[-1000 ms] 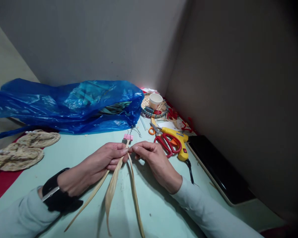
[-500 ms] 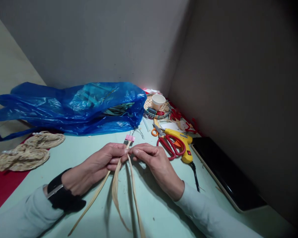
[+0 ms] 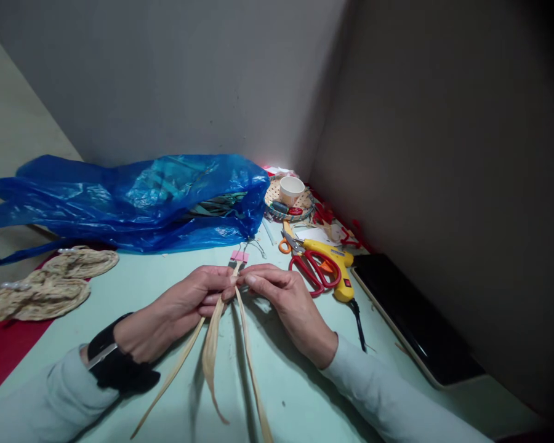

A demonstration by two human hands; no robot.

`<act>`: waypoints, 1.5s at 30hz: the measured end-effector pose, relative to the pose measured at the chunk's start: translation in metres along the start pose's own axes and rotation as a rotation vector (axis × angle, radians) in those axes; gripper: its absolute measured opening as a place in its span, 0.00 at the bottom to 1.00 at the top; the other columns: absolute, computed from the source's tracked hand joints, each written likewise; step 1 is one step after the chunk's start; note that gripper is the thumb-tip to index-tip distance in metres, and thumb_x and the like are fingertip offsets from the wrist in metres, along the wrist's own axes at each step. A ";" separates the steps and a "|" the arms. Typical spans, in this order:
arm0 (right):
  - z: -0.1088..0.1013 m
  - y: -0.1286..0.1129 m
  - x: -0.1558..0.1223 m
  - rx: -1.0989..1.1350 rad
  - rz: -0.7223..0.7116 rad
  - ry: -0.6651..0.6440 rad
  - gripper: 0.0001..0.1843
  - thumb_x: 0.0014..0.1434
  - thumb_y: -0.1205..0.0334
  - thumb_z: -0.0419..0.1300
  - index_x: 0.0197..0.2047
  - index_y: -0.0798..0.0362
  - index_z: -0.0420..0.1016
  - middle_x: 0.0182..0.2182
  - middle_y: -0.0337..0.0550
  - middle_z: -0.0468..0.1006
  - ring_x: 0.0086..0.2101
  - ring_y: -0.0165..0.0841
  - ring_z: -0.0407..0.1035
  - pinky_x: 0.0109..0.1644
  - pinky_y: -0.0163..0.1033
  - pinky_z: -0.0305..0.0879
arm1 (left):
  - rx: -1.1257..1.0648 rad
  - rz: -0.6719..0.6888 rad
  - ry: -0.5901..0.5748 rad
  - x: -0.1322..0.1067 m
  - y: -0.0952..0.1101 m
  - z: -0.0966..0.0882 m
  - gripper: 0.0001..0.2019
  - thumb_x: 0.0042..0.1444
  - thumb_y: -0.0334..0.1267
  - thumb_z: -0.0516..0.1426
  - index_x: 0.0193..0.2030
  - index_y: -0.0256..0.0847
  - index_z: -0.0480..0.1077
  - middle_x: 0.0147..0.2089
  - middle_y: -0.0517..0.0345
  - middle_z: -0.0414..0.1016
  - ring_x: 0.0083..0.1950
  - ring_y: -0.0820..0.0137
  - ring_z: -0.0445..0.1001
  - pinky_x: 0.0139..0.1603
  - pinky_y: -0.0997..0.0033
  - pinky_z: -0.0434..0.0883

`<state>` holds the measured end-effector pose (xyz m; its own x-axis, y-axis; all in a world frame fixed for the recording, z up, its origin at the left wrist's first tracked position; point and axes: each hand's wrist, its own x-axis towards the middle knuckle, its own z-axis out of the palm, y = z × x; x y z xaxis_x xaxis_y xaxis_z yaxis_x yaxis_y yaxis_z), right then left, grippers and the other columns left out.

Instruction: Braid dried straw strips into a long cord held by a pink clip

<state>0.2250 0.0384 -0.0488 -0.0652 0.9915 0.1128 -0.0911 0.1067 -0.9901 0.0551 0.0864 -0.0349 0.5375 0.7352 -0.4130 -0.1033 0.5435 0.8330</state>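
Note:
Several pale, dry fibre strips hang toward me from a pink binder clip that grips their far ends on the table. My left hand pinches the strips just below the clip, with two of them running down past its fingers. My right hand meets it fingertip to fingertip, its thumb and forefinger closed at the top of the rightmost strip. The exact spot where the strips cross is partly covered by my fingers.
A blue plastic bag lies along the wall. Coiled braids sit at left. Red-handled scissors and a yellow glue gun lie at right, beside a black tablet-like device. A woven tray holds a paper cup.
Both hands keep their pinch in nearly the same place. The loose ends of the strips have swung slightly, and the whole view has shifted a little.

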 end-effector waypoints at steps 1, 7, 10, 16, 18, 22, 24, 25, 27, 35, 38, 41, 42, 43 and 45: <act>0.000 0.000 0.000 0.000 -0.004 0.000 0.08 0.58 0.60 0.65 0.34 0.52 0.87 0.39 0.47 0.83 0.45 0.39 0.74 0.54 0.42 0.65 | 0.007 0.001 -0.003 0.000 0.000 0.000 0.09 0.44 0.28 0.63 0.24 0.38 0.64 0.20 0.70 0.55 0.20 0.82 0.40 0.17 0.80 0.40; -0.001 0.000 0.001 0.014 -0.010 0.002 0.07 0.57 0.60 0.66 0.32 0.49 0.87 0.41 0.45 0.83 0.46 0.38 0.75 0.56 0.41 0.65 | 0.047 0.007 -0.021 0.000 0.001 0.002 0.09 0.46 0.28 0.62 0.25 0.38 0.64 0.20 0.70 0.55 0.21 0.81 0.40 0.18 0.79 0.40; 0.002 -0.002 0.000 0.033 -0.028 -0.031 0.07 0.59 0.61 0.65 0.35 0.49 0.87 0.43 0.46 0.83 0.49 0.38 0.74 0.59 0.42 0.63 | 0.055 0.012 -0.028 0.001 -0.001 0.003 0.08 0.44 0.26 0.62 0.26 0.38 0.65 0.21 0.70 0.55 0.21 0.81 0.40 0.19 0.79 0.39; 0.005 -0.004 0.001 0.048 -0.097 -0.040 0.09 0.60 0.63 0.65 0.43 0.49 0.85 0.46 0.43 0.84 0.51 0.36 0.73 0.59 0.40 0.64 | 0.038 0.017 -0.037 0.004 -0.006 0.001 0.06 0.47 0.28 0.63 0.32 0.36 0.70 0.22 0.71 0.54 0.21 0.82 0.41 0.19 0.80 0.40; 0.003 -0.001 0.003 0.002 -0.082 0.046 0.10 0.58 0.65 0.66 0.44 0.52 0.84 0.44 0.44 0.84 0.46 0.36 0.76 0.52 0.40 0.68 | 0.029 0.010 -0.049 0.004 -0.008 -0.003 0.07 0.48 0.29 0.63 0.28 0.37 0.67 0.22 0.70 0.56 0.21 0.82 0.41 0.19 0.79 0.40; 0.001 0.001 0.004 -0.313 -0.120 0.104 0.10 0.59 0.70 0.64 0.44 0.56 0.83 0.38 0.45 0.83 0.38 0.35 0.75 0.44 0.40 0.68 | 0.012 0.005 -0.074 0.005 -0.010 -0.008 0.08 0.51 0.30 0.63 0.28 0.36 0.67 0.22 0.68 0.59 0.21 0.82 0.41 0.18 0.79 0.39; 0.002 0.001 0.002 -0.481 -0.151 0.078 0.08 0.61 0.70 0.64 0.42 0.57 0.84 0.37 0.47 0.83 0.38 0.36 0.75 0.44 0.39 0.67 | 0.002 0.004 -0.076 0.006 -0.011 -0.009 0.07 0.52 0.30 0.63 0.30 0.35 0.67 0.23 0.68 0.60 0.21 0.83 0.41 0.18 0.80 0.40; 0.003 0.001 0.001 -0.537 -0.169 0.066 0.07 0.61 0.70 0.64 0.41 0.57 0.84 0.37 0.47 0.83 0.38 0.36 0.75 0.43 0.39 0.67 | -0.003 0.002 -0.072 0.006 -0.011 -0.009 0.07 0.53 0.30 0.63 0.31 0.35 0.68 0.23 0.68 0.60 0.21 0.83 0.41 0.18 0.80 0.40; 0.004 0.002 0.000 -0.602 -0.220 0.052 0.07 0.62 0.70 0.64 0.40 0.57 0.84 0.36 0.48 0.83 0.37 0.35 0.75 0.42 0.39 0.67 | -0.011 -0.002 -0.062 0.005 -0.012 -0.009 0.08 0.53 0.31 0.64 0.31 0.35 0.67 0.23 0.68 0.59 0.21 0.83 0.41 0.18 0.81 0.41; 0.006 0.010 -0.003 -0.724 -0.393 0.135 0.07 0.60 0.72 0.61 0.31 0.57 0.79 0.29 0.44 0.78 0.32 0.34 0.72 0.37 0.37 0.62 | -0.016 -0.014 -0.050 0.003 -0.010 -0.005 0.11 0.50 0.30 0.67 0.28 0.35 0.67 0.21 0.69 0.59 0.20 0.84 0.41 0.17 0.83 0.42; 0.006 0.005 -0.002 -0.729 -0.393 0.148 0.06 0.58 0.71 0.58 0.29 0.55 0.73 0.28 0.41 0.74 0.30 0.32 0.68 0.36 0.37 0.59 | -0.017 -0.025 -0.059 0.005 -0.009 -0.005 0.10 0.51 0.29 0.66 0.27 0.35 0.68 0.21 0.70 0.59 0.19 0.84 0.41 0.16 0.84 0.42; 0.003 -0.005 0.002 -0.726 -0.379 0.161 0.07 0.58 0.70 0.55 0.29 0.52 0.66 0.27 0.38 0.69 0.29 0.31 0.63 0.35 0.36 0.57 | -0.026 -0.025 -0.061 0.005 -0.008 -0.007 0.09 0.51 0.29 0.66 0.26 0.35 0.69 0.20 0.69 0.60 0.19 0.85 0.42 0.15 0.85 0.42; 0.001 -0.009 0.003 -0.726 -0.367 0.175 0.08 0.58 0.70 0.54 0.28 0.52 0.63 0.26 0.37 0.67 0.29 0.31 0.62 0.35 0.36 0.55 | -0.030 -0.026 -0.062 0.005 -0.007 -0.008 0.09 0.52 0.29 0.65 0.26 0.35 0.69 0.20 0.69 0.60 0.18 0.85 0.43 0.14 0.85 0.43; -0.002 -0.013 0.004 -0.729 -0.352 0.186 0.09 0.59 0.70 0.52 0.27 0.51 0.60 0.25 0.36 0.64 0.28 0.30 0.60 0.34 0.36 0.54 | -0.034 -0.030 -0.063 0.004 -0.006 -0.009 0.10 0.52 0.29 0.65 0.25 0.34 0.69 0.20 0.68 0.60 0.18 0.85 0.43 0.14 0.85 0.43; -0.008 -0.022 0.003 -0.742 -0.317 0.168 0.13 0.61 0.70 0.49 0.25 0.50 0.55 0.22 0.34 0.59 0.25 0.29 0.54 0.31 0.37 0.49 | -0.045 -0.037 -0.068 0.002 -0.005 -0.011 0.10 0.53 0.28 0.64 0.24 0.34 0.69 0.19 0.68 0.61 0.17 0.85 0.45 0.13 0.86 0.46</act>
<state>0.2347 0.0391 -0.0269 0.0084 0.8976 0.4407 0.6036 0.3469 -0.7179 0.0474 0.0898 -0.0437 0.5973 0.6857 -0.4159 -0.1187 0.5885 0.7997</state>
